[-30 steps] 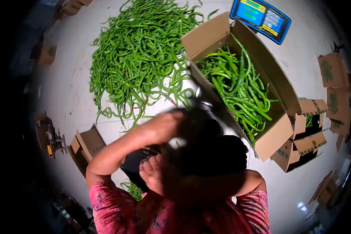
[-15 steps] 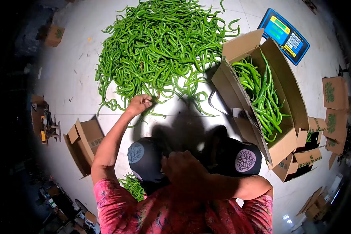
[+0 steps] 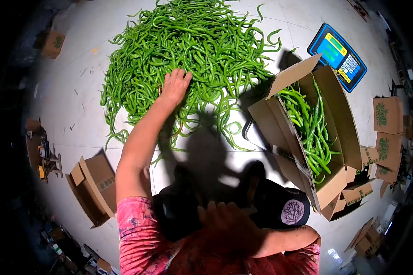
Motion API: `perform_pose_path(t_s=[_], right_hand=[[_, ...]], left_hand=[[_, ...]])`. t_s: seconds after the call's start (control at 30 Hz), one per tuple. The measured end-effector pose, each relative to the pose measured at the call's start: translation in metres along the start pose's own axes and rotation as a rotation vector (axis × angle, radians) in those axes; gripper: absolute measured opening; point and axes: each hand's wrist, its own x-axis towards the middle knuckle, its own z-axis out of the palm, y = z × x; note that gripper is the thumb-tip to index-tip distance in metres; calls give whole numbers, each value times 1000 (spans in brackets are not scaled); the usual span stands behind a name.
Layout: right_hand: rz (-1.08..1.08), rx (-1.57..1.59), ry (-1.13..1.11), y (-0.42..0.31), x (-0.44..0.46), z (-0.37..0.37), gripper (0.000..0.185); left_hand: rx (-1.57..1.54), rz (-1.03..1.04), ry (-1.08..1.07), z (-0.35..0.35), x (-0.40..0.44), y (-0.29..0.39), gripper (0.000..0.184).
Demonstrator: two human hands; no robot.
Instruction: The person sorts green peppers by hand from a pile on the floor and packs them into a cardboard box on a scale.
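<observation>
A large heap of long green peppers (image 3: 202, 55) is spread on the pale floor. My left hand (image 3: 175, 88) lies on the lower middle of this heap, its fingers somewhat apart and touching the peppers; nothing is visibly held in it. In deep shadow near my lap is my right hand (image 3: 222, 220), with bent fingers; whether it holds anything is too dark to tell. To the right, an open cardboard box (image 3: 348, 123) stands tilted, with green peppers (image 3: 311, 133) inside.
A blue scale display (image 3: 338, 56) is behind the full box. An open carton (image 3: 96, 188) lies at left. Further cartons (image 3: 388, 137) stand at the far right. My knees in dark trousers (image 3: 280, 201) are below the heap, and a wooden stool (image 3: 54, 165) is at far left.
My left hand has moved up and forward from the heap's lower edge onto the peppers, and its fingers have opened. The right hand remains near my lap.
</observation>
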Motion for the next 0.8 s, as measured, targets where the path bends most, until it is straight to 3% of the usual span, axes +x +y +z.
perform_pose_path(t_s=[0.2, 0.23, 0.37, 0.6, 0.63, 0.73, 0.77, 0.8], right_hand=[[22, -89, 20, 14, 1, -3, 44], [30, -77, 12, 15, 3, -6, 44], [114, 45, -14, 13, 4, -2, 47], [102, -105, 30, 31, 13, -10, 44], [107, -115, 33, 32, 13, -9, 44], [116, -128, 27, 39, 17, -11, 44], [116, -130, 22, 42, 18, -13, 44], [117, -123, 37, 45, 18, -14, 44]], left_hand=[[161, 33, -74, 19, 61, -17, 51], [266, 51, -41, 19, 66, -17, 44], [279, 70, -59, 39, 91, -20, 47], [314, 142, -6, 74, 126, -31, 53], [283, 190, 110, 81, 129, -34, 44], [254, 249, -103, 74, 139, -29, 24], [197, 307, -52, 77, 140, -31, 13], [184, 337, -58, 78, 141, -33, 14]])
